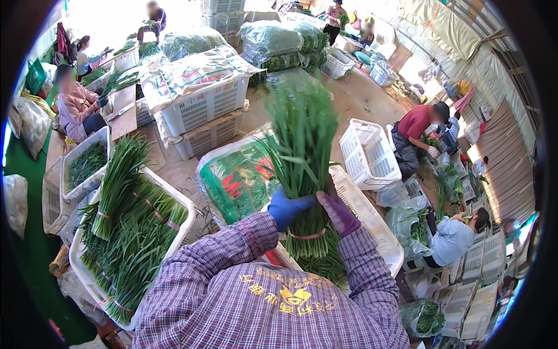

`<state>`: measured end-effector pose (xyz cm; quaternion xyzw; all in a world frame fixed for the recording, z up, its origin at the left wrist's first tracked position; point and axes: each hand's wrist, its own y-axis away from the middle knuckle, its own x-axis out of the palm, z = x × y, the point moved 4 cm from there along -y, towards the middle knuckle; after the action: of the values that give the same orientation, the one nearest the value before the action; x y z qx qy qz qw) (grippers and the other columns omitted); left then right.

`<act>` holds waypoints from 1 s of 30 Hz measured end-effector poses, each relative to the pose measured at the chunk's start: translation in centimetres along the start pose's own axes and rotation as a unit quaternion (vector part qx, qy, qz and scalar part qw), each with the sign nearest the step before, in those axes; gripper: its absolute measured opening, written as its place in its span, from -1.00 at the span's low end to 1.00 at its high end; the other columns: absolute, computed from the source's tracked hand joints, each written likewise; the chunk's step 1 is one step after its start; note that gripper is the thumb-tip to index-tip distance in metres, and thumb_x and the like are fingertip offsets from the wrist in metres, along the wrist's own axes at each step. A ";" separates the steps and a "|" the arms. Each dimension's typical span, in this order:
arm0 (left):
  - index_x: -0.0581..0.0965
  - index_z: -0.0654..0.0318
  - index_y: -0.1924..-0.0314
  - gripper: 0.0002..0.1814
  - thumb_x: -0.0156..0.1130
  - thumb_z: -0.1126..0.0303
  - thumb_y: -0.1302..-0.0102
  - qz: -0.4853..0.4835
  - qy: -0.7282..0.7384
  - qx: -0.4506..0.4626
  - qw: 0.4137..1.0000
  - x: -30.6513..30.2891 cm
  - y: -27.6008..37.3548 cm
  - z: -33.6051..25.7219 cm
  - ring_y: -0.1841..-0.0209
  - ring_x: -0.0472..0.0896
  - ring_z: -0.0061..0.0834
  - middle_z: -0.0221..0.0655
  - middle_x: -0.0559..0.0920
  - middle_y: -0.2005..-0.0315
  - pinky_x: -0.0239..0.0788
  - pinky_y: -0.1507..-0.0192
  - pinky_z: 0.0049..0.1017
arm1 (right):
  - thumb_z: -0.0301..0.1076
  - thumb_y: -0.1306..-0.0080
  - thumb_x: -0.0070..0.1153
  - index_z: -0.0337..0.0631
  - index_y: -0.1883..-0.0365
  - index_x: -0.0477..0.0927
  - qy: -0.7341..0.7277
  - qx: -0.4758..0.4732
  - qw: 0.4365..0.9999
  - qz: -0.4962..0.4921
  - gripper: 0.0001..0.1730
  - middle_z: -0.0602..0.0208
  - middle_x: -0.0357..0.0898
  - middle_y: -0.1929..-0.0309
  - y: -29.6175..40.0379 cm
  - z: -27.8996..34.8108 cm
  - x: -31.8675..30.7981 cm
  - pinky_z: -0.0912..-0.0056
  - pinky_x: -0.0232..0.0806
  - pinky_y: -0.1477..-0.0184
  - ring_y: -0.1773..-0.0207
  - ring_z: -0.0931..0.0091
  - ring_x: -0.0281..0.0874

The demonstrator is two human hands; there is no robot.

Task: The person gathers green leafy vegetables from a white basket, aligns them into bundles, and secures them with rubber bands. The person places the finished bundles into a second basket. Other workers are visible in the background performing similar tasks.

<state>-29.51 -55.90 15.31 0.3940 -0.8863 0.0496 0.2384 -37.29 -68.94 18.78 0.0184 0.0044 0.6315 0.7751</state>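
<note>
A thick bunch of long green leafy stalks, likely garlic chives, stands upright between my hands. A pink band circles it near the cut ends, and the leaf tips are blurred. My left hand, in a blue glove, grips the bunch from the left. On the other side my right hand, in a purple glove, clasps it too. Below the bunch, more green stalks lie in a white plastic crate. To my left, a white crate is heaped with banded chive bunches.
A printed woven sack lies ahead. Beyond it stand stacked white crates under sacking. A white crate sits at the right, near a person in a red shirt. Another person sits at the left.
</note>
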 end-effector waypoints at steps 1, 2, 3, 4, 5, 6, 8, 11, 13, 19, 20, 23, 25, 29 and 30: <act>0.47 0.29 -0.20 -0.42 0.45 0.30 -0.21 -0.012 -0.042 0.024 0.999 0.1 0.1 -0.3 0.01 0.64 -0.39 -0.28 0.65 0.00 0.49 -0.08 -0.34 | -0.07 -0.41 0.17 -0.06 -0.58 -0.10 0.007 -0.018 1.000 -0.004 -0.05 0.38 0.12 -0.50 -0.3 0.2 0.2 0.40 -0.02 -0.47 -0.49 0.52 0.07; 0.49 0.26 -0.19 -0.40 0.48 0.31 -0.18 0.013 -0.094 0.050 0.994 0.0 -0.2 -0.3 -0.02 0.63 -0.39 -0.30 0.65 -0.02 0.48 -0.09 -0.34 | -0.11 -0.40 0.20 -0.08 -0.57 -0.04 0.028 -0.042 0.999 -0.013 -0.07 0.37 0.23 -0.44 -0.3 0.6 0.3 0.39 0.05 -0.44 -0.45 0.52 0.14; 0.49 0.25 -0.19 -0.41 0.48 0.31 -0.18 0.033 -0.105 0.058 0.992 -0.1 -0.2 -0.4 -0.04 0.62 -0.39 -0.31 0.65 -0.03 0.47 -0.11 -0.34 | -0.14 -0.38 0.22 -0.08 -0.56 -0.01 0.015 -0.034 0.999 -0.003 -0.09 0.37 0.26 -0.42 -0.3 0.6 0.5 0.39 0.06 -0.43 -0.43 0.52 0.17; 0.50 0.24 -0.19 -0.42 0.48 0.31 -0.19 0.054 -0.116 0.066 0.990 -0.1 -0.1 -0.5 -0.06 0.61 -0.39 -0.31 0.65 -0.04 0.46 -0.12 -0.34 | -0.18 -0.37 0.23 -0.09 -0.55 0.02 0.002 -0.025 1.000 0.005 -0.10 0.37 0.29 -0.40 -0.3 0.6 0.5 0.38 0.08 -0.42 -0.42 0.51 0.20; 0.50 0.23 -0.19 -0.43 0.48 0.31 -0.19 0.075 -0.127 0.074 0.986 -0.2 0.0 -0.6 -0.08 0.61 -0.38 -0.32 0.65 -0.05 0.45 -0.14 -0.34 | -0.21 -0.35 0.25 -0.10 -0.54 0.05 -0.011 -0.016 1.000 0.014 -0.11 0.37 0.32 -0.38 -0.3 0.5 0.6 0.37 0.10 -0.41 -0.40 0.51 0.23; 0.51 0.22 -0.19 -0.43 0.47 0.31 -0.20 0.083 -0.109 0.061 0.989 -0.4 0.3 -0.4 -0.09 0.59 -0.38 -0.32 0.64 -0.06 0.44 -0.16 -0.34 | -0.26 -0.33 0.27 -0.11 -0.53 0.08 -0.018 -0.018 1.000 0.005 -0.11 0.37 0.34 -0.36 -0.3 0.3 0.6 0.37 0.11 -0.40 -0.38 0.51 0.25; 0.51 0.21 -0.20 -0.44 0.46 0.32 -0.21 0.100 -0.071 0.035 0.992 -0.7 1.0 0.3 -0.13 0.57 -0.38 -0.32 0.64 -0.08 0.41 -0.19 -0.35 | -0.34 -0.29 0.29 -0.12 -0.50 0.14 -0.033 -0.022 0.999 -0.014 -0.13 0.38 0.38 -0.33 -0.4 -0.4 0.6 0.35 0.14 -0.39 -0.36 0.51 0.30; 0.50 0.24 -0.21 -0.46 0.43 0.37 -0.22 0.139 -0.061 -0.048 0.987 -1.0 1.3 1.7 -0.15 0.56 -0.38 -0.30 0.63 -0.09 0.38 -0.22 -0.35 | -0.43 -0.23 0.29 -0.12 -0.50 0.15 -0.063 0.012 0.998 0.000 -0.11 0.37 0.39 -0.33 0.1 -1.6 -0.3 0.33 0.17 -0.38 -0.34 0.49 0.33; 0.50 0.25 -0.21 -0.46 0.41 0.40 -0.22 0.149 -0.038 -0.031 0.988 -1.3 1.7 2.1 -0.14 0.57 -0.37 -0.29 0.63 -0.09 0.39 -0.21 -0.34 | -0.46 -0.20 0.30 -0.12 -0.48 0.17 -0.088 0.024 0.996 -0.005 -0.10 0.36 0.41 -0.31 0.4 -1.3 -0.2 0.32 0.18 -0.37 -0.33 0.48 0.34; 0.51 0.32 -0.18 -0.50 0.36 0.45 -0.23 0.108 0.125 -0.090 0.982 -1.3 2.0 6.1 -0.09 0.60 -0.36 -0.26 0.63 -0.07 0.43 -0.17 -0.31 | -0.59 -0.11 0.28 -0.14 -0.44 0.25 -0.116 0.049 0.987 -0.102 -0.10 0.30 0.48 -0.24 1.5 -3.2 -0.7 0.30 0.30 -0.29 -0.26 0.42 0.44; 0.51 0.33 -0.17 -0.51 0.35 0.45 -0.23 0.090 0.133 -0.113 0.981 -1.4 1.9 6.5 -0.07 0.61 -0.36 -0.25 0.64 -0.05 0.44 -0.16 -0.30 | -0.61 -0.09 0.27 -0.15 -0.43 0.26 -0.126 0.051 0.983 -0.122 -0.11 0.29 0.49 -0.23 1.7 -3.8 -0.7 0.31 0.33 -0.27 -0.24 0.41 0.47; 0.51 0.37 -0.17 -0.52 0.34 0.46 -0.24 0.039 0.112 -0.121 0.986 -1.6 1.3 4.7 0.00 0.65 -0.34 -0.23 0.66 0.00 0.47 -0.13 -0.29 | -0.67 -0.05 0.24 -0.16 -0.41 0.29 -0.184 0.053 0.970 -0.151 -0.11 0.25 0.54 -0.16 2.2 -5.9 -1.1 0.30 0.42 -0.18 -0.12 0.37 0.56; 0.51 0.37 -0.16 -0.53 0.32 0.46 -0.25 0.033 0.138 -0.142 0.980 -2.1 0.6 5.4 0.02 0.67 -0.31 -0.20 0.67 0.02 0.49 -0.12 -0.28 | -0.69 -0.02 0.20 -0.15 -0.38 0.31 -0.167 0.054 0.972 -0.157 -0.12 0.24 0.57 -0.13 2.1 -5.9 -1.7 0.30 0.46 -0.15 -0.07 0.36 0.59; 0.50 0.34 -0.18 -0.57 0.27 0.44 -0.31 0.057 0.228 -0.188 0.954 -3.1 -0.2 8.3 -0.01 0.66 -0.27 -0.19 0.66 -0.01 0.48 -0.14 -0.21 | -0.70 0.02 0.13 -0.16 -0.35 0.35 -0.166 0.049 0.967 -0.185 -0.14 0.23 0.60 -0.07 2.2 -3.5 -3.0 0.28 0.51 -0.09 -0.02 0.32 0.62; 0.50 0.33 -0.18 -0.58 0.26 0.44 -0.33 0.079 0.269 -0.221 0.934 -2.8 0.0 8.5 -0.01 0.66 -0.26 -0.19 0.66 -0.02 0.48 -0.14 -0.20 | -0.68 0.02 0.10 -0.16 -0.34 0.36 -0.151 0.031 0.969 -0.194 -0.16 0.23 0.61 -0.04 2.4 -3.7 -3.9 0.28 0.55 -0.04 0.01 0.32 0.64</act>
<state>-31.16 -56.37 6.49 0.2323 -0.8059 -0.0253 0.5440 -40.51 -72.18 15.05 0.1363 -0.0900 0.4585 0.8735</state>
